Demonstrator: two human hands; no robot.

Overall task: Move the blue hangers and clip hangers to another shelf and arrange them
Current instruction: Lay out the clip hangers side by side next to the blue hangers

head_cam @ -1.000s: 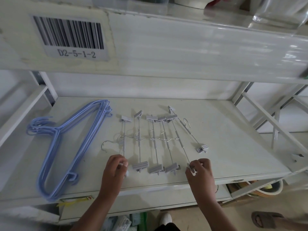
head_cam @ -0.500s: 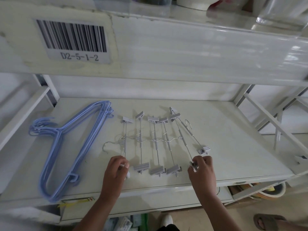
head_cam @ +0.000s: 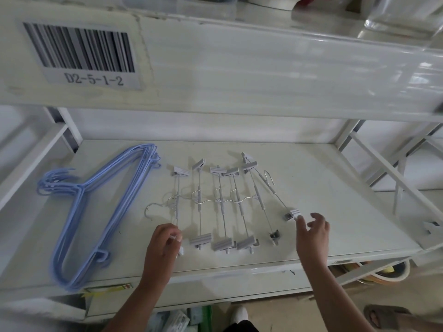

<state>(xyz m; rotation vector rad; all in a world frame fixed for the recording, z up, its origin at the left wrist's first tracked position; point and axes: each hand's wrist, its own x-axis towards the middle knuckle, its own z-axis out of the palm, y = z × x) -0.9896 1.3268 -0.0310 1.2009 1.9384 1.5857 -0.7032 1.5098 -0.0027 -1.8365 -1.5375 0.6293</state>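
Note:
A stack of blue hangers (head_cam: 100, 207) lies flat on the left of the white shelf (head_cam: 335, 212), hooks pointing left. Several grey clip hangers (head_cam: 223, 204) lie side by side in the middle, their metal hooks overlapping. My left hand (head_cam: 165, 245) pinches the near clip of the leftmost clip hanger. My right hand (head_cam: 311, 236) hovers with spread fingers, its fingertip just touching the near clip of the rightmost clip hanger (head_cam: 291, 214), which lies slanted away from the others.
An upper shelf beam with a barcode label (head_cam: 81, 53) reading D2-5-1-2 overhangs the work area. Slanted frame braces (head_cam: 388, 178) stand at the right. A round container (head_cam: 383, 274) sits below the shelf; a sandalled foot (head_cam: 386, 317) is on the floor.
My right hand has let go of the near clip of the second hanger from the right and moved right and up to the rightmost hanger's clip. The left hand has stayed in place.

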